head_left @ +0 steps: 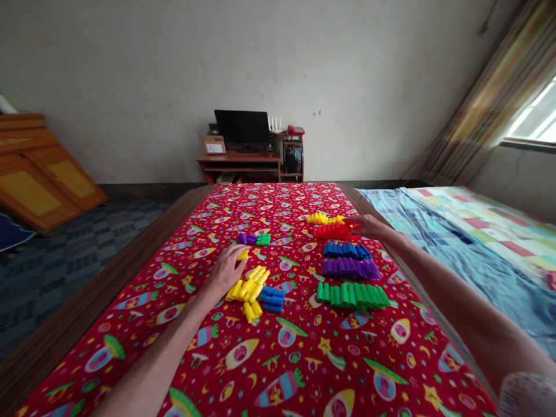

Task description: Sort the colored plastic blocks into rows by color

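My left hand (228, 267) is closed around a yellow plastic cylinder (244, 255), partly hidden by the fingers. Just below it lies a loose pile of yellow cylinders (252, 284), with a few blue cylinders (273, 299) beside the pile. Purple cylinders (247, 238) and green ones (263, 239) lie beyond this hand. On the right, my right hand (367, 226) pinches at a red cylinder at the end of the red row (330, 232). Behind that is a yellow row (325, 219); nearer are blue (346, 250), purple (351, 268) and green (353, 295) rows.
A red rocket-patterned cloth (278, 359) covers the long table, leaving its brown wooden edge (99, 289) bare. To the right stands a bed with blue bedding (417, 243). Against the far wall, a desk (243, 159) carries a monitor (242, 128). A wooden cabinet (47, 174) stands left.
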`<state>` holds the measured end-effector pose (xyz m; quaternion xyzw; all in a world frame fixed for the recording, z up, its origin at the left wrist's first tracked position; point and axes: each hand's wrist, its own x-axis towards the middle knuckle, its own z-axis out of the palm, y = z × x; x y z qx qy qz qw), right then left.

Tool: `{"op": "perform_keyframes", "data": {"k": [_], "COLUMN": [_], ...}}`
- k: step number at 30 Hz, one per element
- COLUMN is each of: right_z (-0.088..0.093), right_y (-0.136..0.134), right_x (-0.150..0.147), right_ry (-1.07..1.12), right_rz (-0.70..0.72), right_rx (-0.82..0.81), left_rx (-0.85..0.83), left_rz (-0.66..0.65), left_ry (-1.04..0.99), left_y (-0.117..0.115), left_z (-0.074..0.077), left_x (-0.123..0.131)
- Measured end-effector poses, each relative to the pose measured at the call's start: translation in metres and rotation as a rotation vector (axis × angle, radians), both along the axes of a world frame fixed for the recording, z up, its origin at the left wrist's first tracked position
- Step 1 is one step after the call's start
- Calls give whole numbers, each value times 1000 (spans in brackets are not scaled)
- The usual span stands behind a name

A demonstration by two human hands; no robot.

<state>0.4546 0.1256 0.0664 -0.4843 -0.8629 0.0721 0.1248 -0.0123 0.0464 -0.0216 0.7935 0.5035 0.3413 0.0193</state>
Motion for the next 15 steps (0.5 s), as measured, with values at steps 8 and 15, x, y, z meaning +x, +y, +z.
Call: {"op": "perform_keyframes", "data": {"k": [8, 15], "right_z": [13, 44], "right_y": [-10, -52], "right_x": [-3, -79], "right_ry": [175, 205], "right_rz": [-70, 246], "right_rx": [138, 161], "left_rx": [-60, -278], "left_rz": [38, 133], "left_ry": [-106, -505], "left_y": [-2, -10], "left_z": [7, 24], "left_x": [2, 13]}}
